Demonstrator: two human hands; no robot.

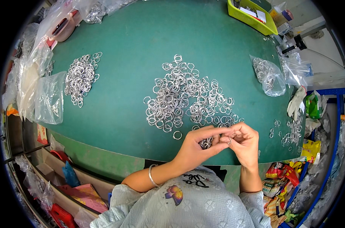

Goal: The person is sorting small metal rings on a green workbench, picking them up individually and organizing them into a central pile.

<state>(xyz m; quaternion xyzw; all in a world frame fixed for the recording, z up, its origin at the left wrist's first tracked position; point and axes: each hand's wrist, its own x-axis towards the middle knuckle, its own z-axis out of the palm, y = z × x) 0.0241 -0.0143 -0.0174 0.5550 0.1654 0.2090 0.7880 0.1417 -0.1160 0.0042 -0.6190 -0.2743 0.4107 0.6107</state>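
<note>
At the near edge of the green table [119, 121], my left hand [190, 147] is curled around a clump of small silver metal rings [206, 143] in its palm. My right hand [247, 143] meets its fingertips, pinching one metal ring [229, 141] between thumb and finger. The two hands touch or nearly touch there, and the fingers partly hide that ring. Just beyond them spreads a big heap of similar rings [168, 99]. One loose ring [177, 135] lies apart, left of my left hand.
Another ring pile [80, 76] lies at the left, beside a clear plastic bag [50, 98]. To the right are a bag of rings [269, 78], a white glove [295, 103] and scattered rings [293, 132]. A yellow-green tray [269, 31] stands far right; an open drawer [100, 181] is lower left.
</note>
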